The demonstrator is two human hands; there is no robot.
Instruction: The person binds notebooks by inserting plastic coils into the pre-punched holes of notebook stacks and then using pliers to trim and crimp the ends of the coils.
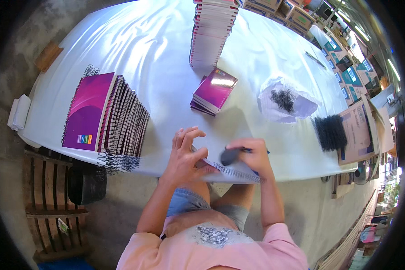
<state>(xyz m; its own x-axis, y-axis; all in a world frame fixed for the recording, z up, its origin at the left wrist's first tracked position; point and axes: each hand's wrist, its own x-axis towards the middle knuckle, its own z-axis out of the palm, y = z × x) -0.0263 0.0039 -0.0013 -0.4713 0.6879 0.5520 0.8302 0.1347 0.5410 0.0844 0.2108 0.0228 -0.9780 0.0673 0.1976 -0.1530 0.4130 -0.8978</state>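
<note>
At the near table edge, a notebook [210,162] stands on edge, seen almost end-on, with a spiral coil [236,173] along its side. My left hand [187,150] grips its left end between thumb and bent fingers, other fingers raised. My right hand [253,155], slightly blurred, is closed around a dark tool with blue parts [230,156], just above the coil; motion smears its exact kind. Beyond my hands lies a small pile of purple-covered books [215,89]. To the left stands a thick stack of spiral-bound notebooks [89,112] with a purple cover on top.
A tall stack of books [211,36] rises at the far middle. On the right, crumpled white wrapping [267,101] holds loose black coils [283,100]. More black coils [329,133] stick out of a cardboard box [357,130]. A slatted wooden chair [56,211] stands lower left.
</note>
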